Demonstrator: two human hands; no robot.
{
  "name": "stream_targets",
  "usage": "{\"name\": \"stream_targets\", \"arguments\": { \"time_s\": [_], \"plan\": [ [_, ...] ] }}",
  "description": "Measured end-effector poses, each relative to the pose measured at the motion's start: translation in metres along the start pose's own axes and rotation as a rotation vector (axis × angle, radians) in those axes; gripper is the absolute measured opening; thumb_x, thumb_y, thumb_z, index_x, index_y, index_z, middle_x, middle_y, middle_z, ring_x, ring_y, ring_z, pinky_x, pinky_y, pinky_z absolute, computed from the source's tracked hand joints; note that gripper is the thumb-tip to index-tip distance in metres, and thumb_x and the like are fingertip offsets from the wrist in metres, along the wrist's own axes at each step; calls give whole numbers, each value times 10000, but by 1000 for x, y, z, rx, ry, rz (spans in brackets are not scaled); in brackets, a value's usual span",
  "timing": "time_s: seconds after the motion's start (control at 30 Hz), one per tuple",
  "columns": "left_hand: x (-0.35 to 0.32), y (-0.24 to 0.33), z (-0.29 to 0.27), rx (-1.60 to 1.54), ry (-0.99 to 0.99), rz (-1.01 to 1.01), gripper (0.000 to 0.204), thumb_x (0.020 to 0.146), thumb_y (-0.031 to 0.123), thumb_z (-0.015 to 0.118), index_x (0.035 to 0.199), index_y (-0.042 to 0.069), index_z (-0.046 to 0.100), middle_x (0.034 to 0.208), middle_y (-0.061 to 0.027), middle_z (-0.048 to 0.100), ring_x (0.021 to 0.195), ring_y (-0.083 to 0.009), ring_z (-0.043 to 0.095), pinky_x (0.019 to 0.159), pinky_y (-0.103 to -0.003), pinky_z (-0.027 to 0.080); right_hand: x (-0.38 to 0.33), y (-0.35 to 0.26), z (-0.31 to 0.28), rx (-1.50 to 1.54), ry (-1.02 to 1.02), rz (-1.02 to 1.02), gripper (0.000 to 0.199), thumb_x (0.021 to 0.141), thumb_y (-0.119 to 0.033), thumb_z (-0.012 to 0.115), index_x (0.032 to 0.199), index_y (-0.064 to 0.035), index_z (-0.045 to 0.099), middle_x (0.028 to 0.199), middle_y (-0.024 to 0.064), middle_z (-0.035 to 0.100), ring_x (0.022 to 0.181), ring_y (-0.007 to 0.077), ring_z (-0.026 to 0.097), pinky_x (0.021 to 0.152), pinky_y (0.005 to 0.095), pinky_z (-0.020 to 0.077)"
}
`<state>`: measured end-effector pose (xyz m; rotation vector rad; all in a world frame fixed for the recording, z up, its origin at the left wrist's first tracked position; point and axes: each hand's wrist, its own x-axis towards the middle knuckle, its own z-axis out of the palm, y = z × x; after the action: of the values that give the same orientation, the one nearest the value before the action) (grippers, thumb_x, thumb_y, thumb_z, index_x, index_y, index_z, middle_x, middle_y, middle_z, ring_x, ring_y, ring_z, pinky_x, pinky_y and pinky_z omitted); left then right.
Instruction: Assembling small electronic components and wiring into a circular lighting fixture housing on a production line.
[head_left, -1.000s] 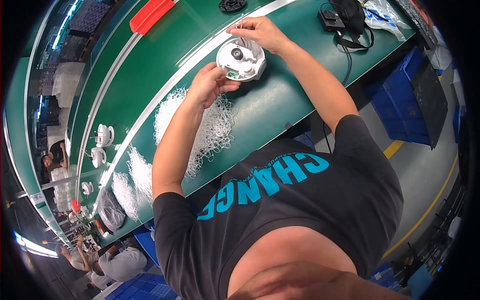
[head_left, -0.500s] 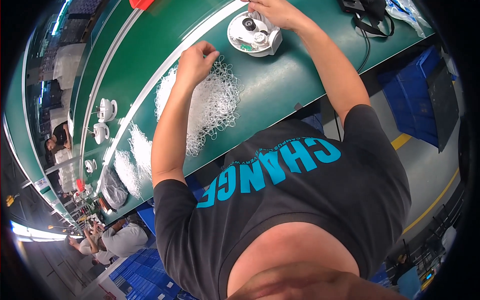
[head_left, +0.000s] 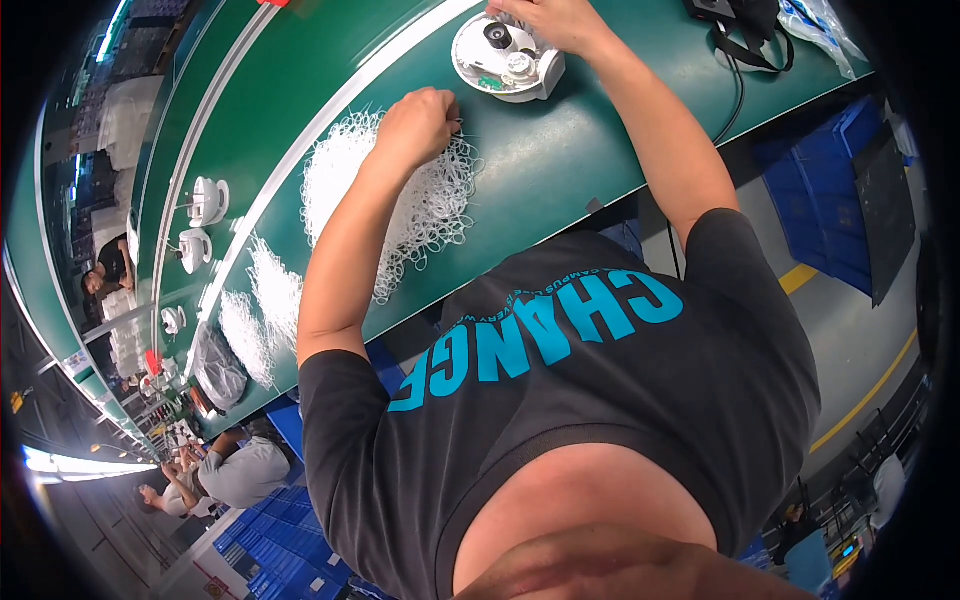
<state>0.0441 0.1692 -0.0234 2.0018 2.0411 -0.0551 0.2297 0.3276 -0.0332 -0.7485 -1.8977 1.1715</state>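
My left hand (head_left: 421, 124) is closed, fingers curled down, at the right part of a big pile of white rubber-band-like loops (head_left: 425, 215). Whatever its fingertips hold is hidden under the hand. To the right of it, on the green bench, stands a white round housing (head_left: 548, 78), its open side up. Inside are a black round knob-like part, a white gear-like part and a bit of green. My right hand (head_left: 556, 22) grips the housing's far rim, with fingertips partly cut by the frame's upper edge.
Smaller heaps of white loops (head_left: 272, 285) and a clear plastic bag (head_left: 216, 372) lie left. White units (head_left: 207, 202) stand along a green line beyond a pale rail. A black strap and cable (head_left: 752, 55) lie right; blue crates (head_left: 825, 195) stand off the bench. Co-workers (head_left: 240, 470) sit lower left.
My left hand has moved right across the loop pile, toward the housing, and its fingers are curled further under. My right hand stays at the housing's rim.
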Motion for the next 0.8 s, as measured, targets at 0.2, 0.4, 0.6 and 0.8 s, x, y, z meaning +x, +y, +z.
{"name": "stream_targets", "arguments": {
  "time_s": [0.2, 0.4, 0.6, 0.8],
  "plan": [
    [0, -25, -10, -234, 28, 12, 163, 763, 157, 750, 857, 43, 681, 870, -117, 665, 823, -268, 659, 729, -373, 511, 0, 0, 5, -76, -13, -156, 278, 862, -173, 645, 1081, -7, 686, 808, 120, 718, 646, 136, 653, 621, 285, 529],
    [-9, -37, -21, -793, 242, -56, 152, 851, 131, 726, 876, 11, 636, 840, -34, 682, 754, -95, 608, 691, -233, 479, -8, -36, 1, 45, -182, 158, 247, 900, -197, 623, 1039, 0, 680, 737, 71, 699, 553, 118, 619, 527, 274, 504],
    [0, -40, -26, -971, 255, -88, 134, 860, 95, 714, 906, 4, 627, 853, -62, 688, 729, -108, 619, 667, -231, 496, -1, -33, -3, 17, -256, 104, 243, 906, -208, 625, 1038, -13, 681, 733, 68, 696, 536, 110, 606, 513, 273, 498],
    [9, -28, -33, -1275, 430, -38, 148, 866, 55, 695, 984, -12, 636, 878, -92, 685, 734, -132, 632, 673, -265, 531, 11, -17, 9, -241, -269, -81, 252, 902, -276, 606, 1055, -108, 715, 727, 69, 670, 609, 181, 619, 616, 315, 486]
  ]
}}
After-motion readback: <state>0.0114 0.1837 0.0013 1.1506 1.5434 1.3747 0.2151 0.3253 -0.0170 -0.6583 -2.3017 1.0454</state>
